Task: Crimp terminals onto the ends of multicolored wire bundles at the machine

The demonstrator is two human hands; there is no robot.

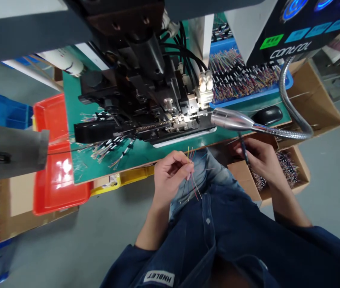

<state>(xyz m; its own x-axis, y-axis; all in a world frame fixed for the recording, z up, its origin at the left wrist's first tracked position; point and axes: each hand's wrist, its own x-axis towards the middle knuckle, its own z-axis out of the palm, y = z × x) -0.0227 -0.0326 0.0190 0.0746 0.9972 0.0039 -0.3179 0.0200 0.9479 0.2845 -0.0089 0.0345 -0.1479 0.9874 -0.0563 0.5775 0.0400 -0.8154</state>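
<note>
Fingers of the left hand (169, 177) curl closed around a loose bunch of thin red, yellow and dark insulated wires (194, 187), gripping it near its middle. The bunch's long axis runs roughly up and down the frame: short ends poke up above the fingertips toward the machine, while longer ends fan down over the blue denim thigh (209, 170). The right hand (261, 160) sits well apart, toward the right of the frame, its fingers closed on a slim dark wire bundle (243, 149) that stands nearly upright. Upper centre, a black metal crimping machine (146, 100) stands on a green-topped table (98, 168), with a chrome gooseneck lamp (233, 119) reaching across it. A blue plastic tray of coloured wires (242, 76) lies upper right, and a brown cardboard box of wires (243, 176) sits just below the right hand.
</note>
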